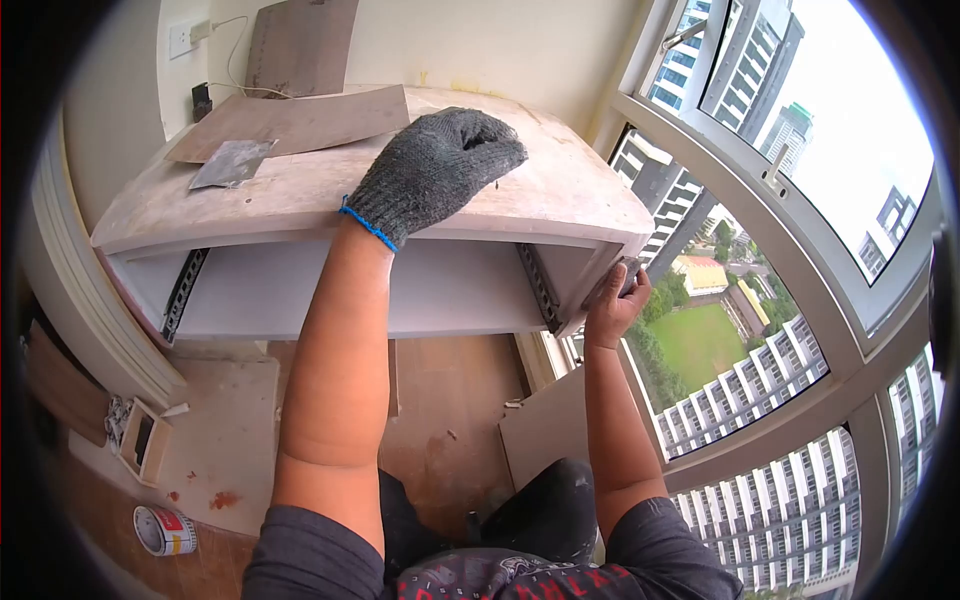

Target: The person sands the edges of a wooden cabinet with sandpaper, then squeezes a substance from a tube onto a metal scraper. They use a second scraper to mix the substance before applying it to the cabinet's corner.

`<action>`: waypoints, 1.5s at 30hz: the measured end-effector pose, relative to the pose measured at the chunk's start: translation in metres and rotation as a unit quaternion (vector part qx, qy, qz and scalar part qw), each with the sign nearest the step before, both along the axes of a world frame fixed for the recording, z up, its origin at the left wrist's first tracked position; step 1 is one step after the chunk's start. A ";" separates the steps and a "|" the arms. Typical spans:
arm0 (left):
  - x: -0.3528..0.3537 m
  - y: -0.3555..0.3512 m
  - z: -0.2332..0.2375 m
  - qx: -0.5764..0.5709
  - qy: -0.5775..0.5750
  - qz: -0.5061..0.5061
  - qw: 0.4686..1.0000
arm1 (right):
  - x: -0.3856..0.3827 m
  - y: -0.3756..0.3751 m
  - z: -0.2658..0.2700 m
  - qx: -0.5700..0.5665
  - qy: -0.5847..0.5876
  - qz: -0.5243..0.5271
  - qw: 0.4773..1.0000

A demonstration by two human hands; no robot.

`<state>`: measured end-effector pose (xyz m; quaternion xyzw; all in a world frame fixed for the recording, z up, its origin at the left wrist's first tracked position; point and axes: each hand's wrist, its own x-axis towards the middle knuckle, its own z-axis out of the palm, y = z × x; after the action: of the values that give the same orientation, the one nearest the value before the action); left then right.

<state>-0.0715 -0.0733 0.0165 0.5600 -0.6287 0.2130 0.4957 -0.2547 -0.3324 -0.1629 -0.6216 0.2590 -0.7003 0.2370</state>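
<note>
A grey knit glove with a blue cuff covers my left hand (440, 165), which is over the top of the pale, dusty cabinet (300, 215). Its fingers are curled in toward the thumb; whatever may be inside them is hidden. My right hand (617, 308) is bare and at the cabinet's right front corner. Its fingers are closed around a small dark grey sanding pad (630, 270), held against the side panel. Below the cabinet top is an open drawer bay (350, 285) with a black metal runner (540, 285) on its right wall and another (185, 290) on its left.
On the cabinet top lie a curved brown sheet (300, 122) and a metal scraper blade (233, 164); a brown board (300, 45) leans on the wall. Windows (740, 300) stand close on the right. A paint can (165, 530) and a small wooden frame (146, 443) are low at left.
</note>
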 end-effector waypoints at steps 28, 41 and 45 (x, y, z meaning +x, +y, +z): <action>-0.007 0.003 0.008 0.048 0.167 -0.009 0.985 | -0.019 0.033 0.061 -0.008 0.010 0.062 0.998; -0.008 0.004 0.010 0.051 0.211 -0.024 0.976 | -0.028 0.061 0.053 -0.032 0.123 -0.077 0.989; -0.011 0.007 0.012 0.070 0.226 0.000 0.972 | -0.032 0.053 0.039 -0.030 0.169 -0.082 0.982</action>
<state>-0.0824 -0.0659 0.0287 0.6272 -0.5139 0.0363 0.5841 -0.2864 -0.2794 -0.1235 -0.7147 0.3239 -0.6096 0.1126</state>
